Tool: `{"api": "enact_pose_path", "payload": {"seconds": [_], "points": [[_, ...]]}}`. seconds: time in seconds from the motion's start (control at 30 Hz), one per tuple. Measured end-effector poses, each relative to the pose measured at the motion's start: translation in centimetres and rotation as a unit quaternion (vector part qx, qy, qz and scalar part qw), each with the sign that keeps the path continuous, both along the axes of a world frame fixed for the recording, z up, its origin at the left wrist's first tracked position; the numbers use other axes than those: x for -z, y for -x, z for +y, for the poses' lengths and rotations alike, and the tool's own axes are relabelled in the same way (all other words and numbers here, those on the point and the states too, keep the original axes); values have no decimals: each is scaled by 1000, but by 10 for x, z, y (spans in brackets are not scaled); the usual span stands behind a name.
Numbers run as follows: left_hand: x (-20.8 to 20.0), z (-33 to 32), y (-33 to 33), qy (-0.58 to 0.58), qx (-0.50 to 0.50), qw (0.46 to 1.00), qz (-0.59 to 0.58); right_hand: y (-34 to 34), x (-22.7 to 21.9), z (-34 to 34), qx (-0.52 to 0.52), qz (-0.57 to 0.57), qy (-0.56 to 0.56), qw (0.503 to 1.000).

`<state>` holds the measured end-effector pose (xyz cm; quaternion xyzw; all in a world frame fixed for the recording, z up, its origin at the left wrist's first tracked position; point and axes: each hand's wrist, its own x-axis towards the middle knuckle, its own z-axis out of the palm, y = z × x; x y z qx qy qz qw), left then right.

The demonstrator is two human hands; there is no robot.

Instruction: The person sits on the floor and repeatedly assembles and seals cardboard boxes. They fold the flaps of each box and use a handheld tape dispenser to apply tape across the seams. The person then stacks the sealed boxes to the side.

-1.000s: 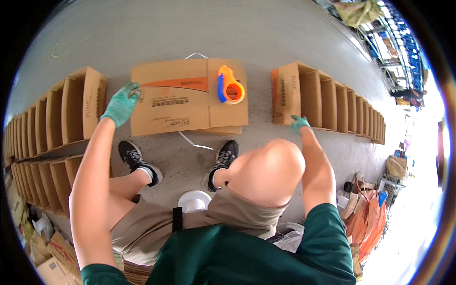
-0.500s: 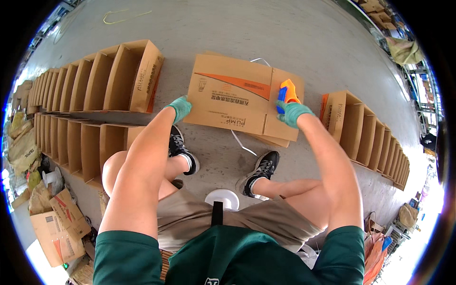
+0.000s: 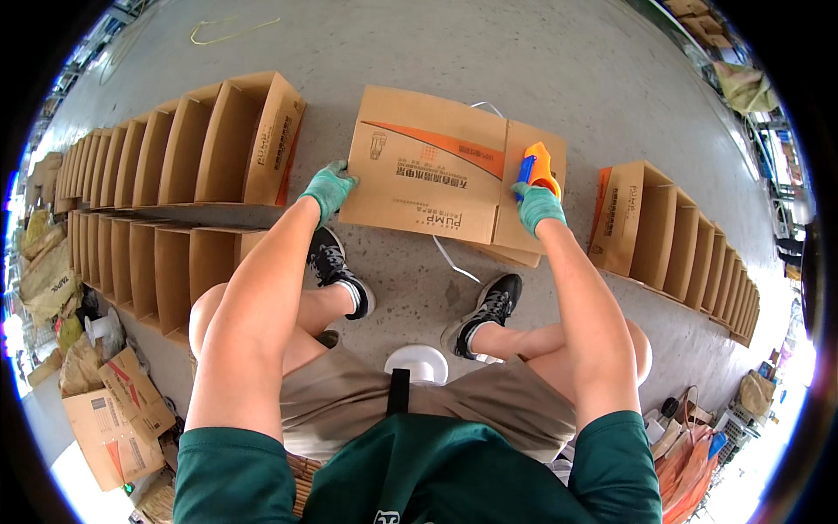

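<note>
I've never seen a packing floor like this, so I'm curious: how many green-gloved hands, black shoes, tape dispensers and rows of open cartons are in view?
Green-gloved hands: 2
Black shoes: 2
Orange-and-blue tape dispenser: 1
Rows of open cartons: 3
Total: 8

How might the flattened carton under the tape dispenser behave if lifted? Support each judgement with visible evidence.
The flattened carton is probably light for its size, being a broad, thin cardboard panel. It may flex along the crease beside the tape dispenser. Lying flat, it seems unlikely to roll.
</note>
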<state>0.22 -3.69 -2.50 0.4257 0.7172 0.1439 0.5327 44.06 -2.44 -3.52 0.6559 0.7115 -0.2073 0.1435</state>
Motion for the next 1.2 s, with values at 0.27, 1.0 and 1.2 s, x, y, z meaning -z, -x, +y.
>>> {"api": "enact_pose_path", "payload": {"seconds": [0.27, 1.0, 1.2], "points": [[-33, 22, 76, -195, -143, 969, 45, 19, -39, 12, 109, 40, 2, 993], [-33, 1, 121, -320, -196, 927, 8, 80, -200, 9, -47, -39, -265, 962], [-21, -14, 128, -283, -202, 934, 86, 72, -189, -18, -113, 30, -324, 939]]}}
